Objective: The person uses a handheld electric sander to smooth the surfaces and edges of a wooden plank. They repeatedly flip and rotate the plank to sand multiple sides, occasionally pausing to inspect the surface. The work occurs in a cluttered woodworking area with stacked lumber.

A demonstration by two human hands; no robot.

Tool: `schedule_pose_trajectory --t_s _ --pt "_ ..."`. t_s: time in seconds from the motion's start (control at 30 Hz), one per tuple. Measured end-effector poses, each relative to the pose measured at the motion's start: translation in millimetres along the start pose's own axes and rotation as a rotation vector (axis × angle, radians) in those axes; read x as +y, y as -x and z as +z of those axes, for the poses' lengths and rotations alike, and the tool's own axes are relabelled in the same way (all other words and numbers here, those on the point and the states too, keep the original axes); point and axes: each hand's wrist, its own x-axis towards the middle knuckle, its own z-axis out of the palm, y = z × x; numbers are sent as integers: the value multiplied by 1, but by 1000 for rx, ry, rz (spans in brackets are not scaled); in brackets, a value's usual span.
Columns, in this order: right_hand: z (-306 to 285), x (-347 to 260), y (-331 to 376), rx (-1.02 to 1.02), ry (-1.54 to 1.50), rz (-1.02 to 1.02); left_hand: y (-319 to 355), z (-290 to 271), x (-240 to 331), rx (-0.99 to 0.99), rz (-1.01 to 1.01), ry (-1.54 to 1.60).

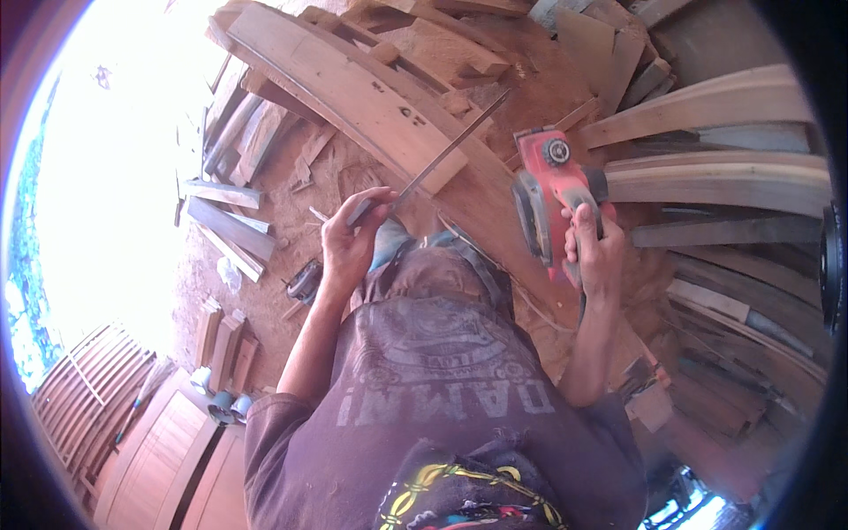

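Observation:
My left hand (352, 238) is closed around a long, thin, straight metal tool (455, 144), dark grey; its exact kind is unclear. The blade reaches up and right across the wide wooden plank (344, 88) ahead of me. In my right hand (594, 243) is a red electric hand planer (555, 181), gripped by its rear handle. The planer is tilted on its side off the wood, its round black-and-silver knob facing up. Part of its underside is turned left, toward the plank.
Curved timber pieces (715, 181) are stacked at the right. Offcuts (225, 225) lie in sawdust at the left, near cut blocks (228, 349). Wooden panels (150, 455) and a slatted frame (93, 380) stand lower left. A dark power tool (305, 281) rests near my left forearm.

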Motion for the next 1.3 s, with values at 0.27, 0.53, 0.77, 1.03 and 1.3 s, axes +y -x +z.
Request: schedule_pose_trajectory --t_s 0.27,0.53,0.77,1.03,1.3 --pt "-36 61 45 29 -34 9 -9 17 -14 -53 51 -127" --pt "-37 76 56 -53 -39 -176 0 20 -11 -108 123 -176" --pt "-29 65 65 -102 -87 -188 -27 -29 16 51 198 -29" --pt "-16 50 70 -96 -162 -59 -198 -180 46 136 724 -661" --pt "53 3 52 -4 -74 -38 -333 -260 49 81 545 -502"
